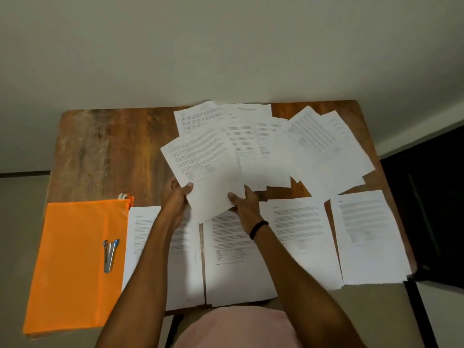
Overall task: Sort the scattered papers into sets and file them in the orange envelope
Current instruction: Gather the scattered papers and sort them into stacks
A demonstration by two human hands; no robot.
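Pinching papers in left hand and right hand | long axis leaning upper left | orange envelope lower left, nearer left hand

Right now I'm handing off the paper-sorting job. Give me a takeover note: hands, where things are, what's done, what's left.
Left hand and right hand together grip a few white printed sheets, lifted above the brown wooden table.
Four piles of white sheets lie in a row along the near edge. Loose scattered papers overlap at the far edge.
The flat orange envelope lies near left, with a blue-and-grey stapler on top.
Done: four sets started.
Left: place the held sheets, sort the far heap, and file all the sets in the envelope.
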